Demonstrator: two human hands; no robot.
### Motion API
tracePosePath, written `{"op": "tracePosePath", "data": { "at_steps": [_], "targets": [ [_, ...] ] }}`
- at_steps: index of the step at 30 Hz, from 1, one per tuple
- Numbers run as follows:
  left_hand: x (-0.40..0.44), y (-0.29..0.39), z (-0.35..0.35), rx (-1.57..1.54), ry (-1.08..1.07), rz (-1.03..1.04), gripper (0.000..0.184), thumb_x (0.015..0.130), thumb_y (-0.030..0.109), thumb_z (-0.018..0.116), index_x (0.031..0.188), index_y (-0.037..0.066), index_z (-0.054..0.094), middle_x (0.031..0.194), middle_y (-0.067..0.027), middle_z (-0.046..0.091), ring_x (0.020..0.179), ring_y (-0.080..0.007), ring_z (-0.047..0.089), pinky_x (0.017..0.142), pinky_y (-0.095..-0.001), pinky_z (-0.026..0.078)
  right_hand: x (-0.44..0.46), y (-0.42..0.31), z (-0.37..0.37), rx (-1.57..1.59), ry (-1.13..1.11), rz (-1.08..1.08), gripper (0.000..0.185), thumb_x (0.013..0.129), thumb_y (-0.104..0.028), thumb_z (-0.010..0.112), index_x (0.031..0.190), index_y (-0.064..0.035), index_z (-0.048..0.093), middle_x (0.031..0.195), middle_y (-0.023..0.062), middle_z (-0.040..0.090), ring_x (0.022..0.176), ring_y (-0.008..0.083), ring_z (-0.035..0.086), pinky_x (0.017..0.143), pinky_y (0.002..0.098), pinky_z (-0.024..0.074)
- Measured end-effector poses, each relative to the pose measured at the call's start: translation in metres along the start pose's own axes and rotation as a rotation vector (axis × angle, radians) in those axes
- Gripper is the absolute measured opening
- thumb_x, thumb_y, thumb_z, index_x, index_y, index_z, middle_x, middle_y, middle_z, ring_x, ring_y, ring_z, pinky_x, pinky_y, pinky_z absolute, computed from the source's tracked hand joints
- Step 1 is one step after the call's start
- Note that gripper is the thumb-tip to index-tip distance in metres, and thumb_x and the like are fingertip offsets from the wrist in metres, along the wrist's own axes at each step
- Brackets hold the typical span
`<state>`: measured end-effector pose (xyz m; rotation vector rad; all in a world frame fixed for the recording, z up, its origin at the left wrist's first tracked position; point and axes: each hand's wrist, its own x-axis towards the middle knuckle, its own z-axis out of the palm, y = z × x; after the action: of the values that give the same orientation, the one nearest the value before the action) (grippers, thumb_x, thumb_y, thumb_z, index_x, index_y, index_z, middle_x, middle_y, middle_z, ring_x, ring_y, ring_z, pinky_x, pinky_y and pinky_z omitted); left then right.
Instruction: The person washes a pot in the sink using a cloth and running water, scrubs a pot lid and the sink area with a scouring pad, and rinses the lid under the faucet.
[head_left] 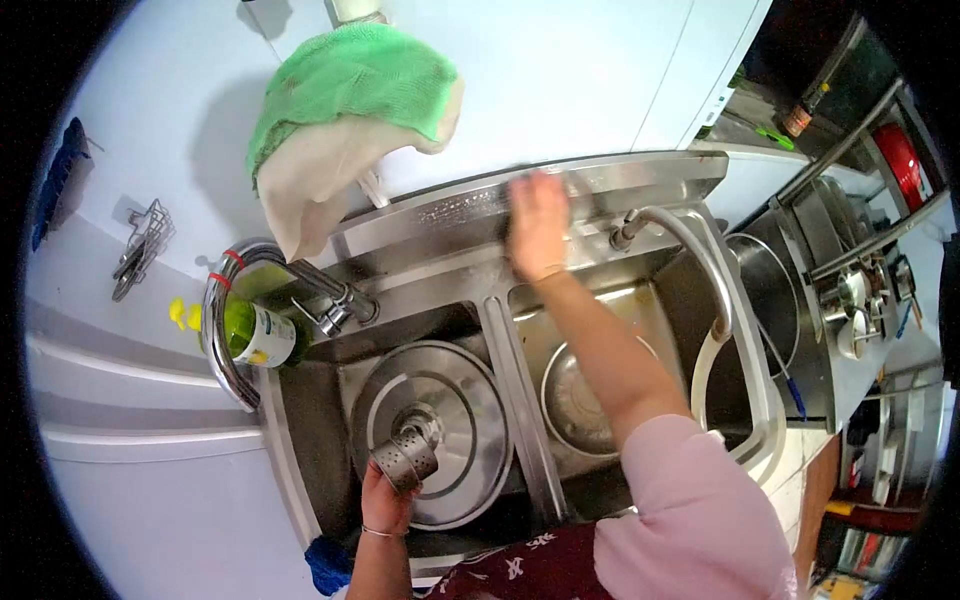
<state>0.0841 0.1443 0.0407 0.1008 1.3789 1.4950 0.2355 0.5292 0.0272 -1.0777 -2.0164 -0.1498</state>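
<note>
My left hand (385, 503) is closed round a perforated metal strainer basket (405, 458), held tilted above the left basin. Beneath it, a large round metal lid (476, 440) lies in that basin. My right hand (540, 228) reaches to the wet steel backsplash (450, 205) behind the sink, between the two taps. Motion smears its fingers, so whether they hold anything is unclear. Below my right forearm, a round metal bowl or lid (575, 405) sits in the right basin.
A curved tap (680, 225) overhangs the right basin; a flexible-necked tap (345, 305) stands at the left. Beside it is a green bottle (265, 335). Green and beige cloths (350, 85) hang above the backsplash. Metal racks with cookware (850, 300) stand at the right.
</note>
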Motion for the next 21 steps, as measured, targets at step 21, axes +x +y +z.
{"op": "tracePosePath", "data": {
  "at_steps": [21],
  "targets": [
    [-0.020,-0.004,0.036,0.027,-0.033,-0.078,0.022,0.085,0.007,0.055,0.107,0.011,0.052,0.094,-0.0057,0.063,0.072,-0.0174,0.060,0.052,-0.0272,0.045,-0.002,-0.084,0.065,-0.272,-0.858,0.369,0.028,0.086,-0.021,0.047,0.094,-0.0087,0.070,0.102,0.0134,0.066,0.098,0.0320,0.060,0.098,0.0490,0.0327]
  ]
}}
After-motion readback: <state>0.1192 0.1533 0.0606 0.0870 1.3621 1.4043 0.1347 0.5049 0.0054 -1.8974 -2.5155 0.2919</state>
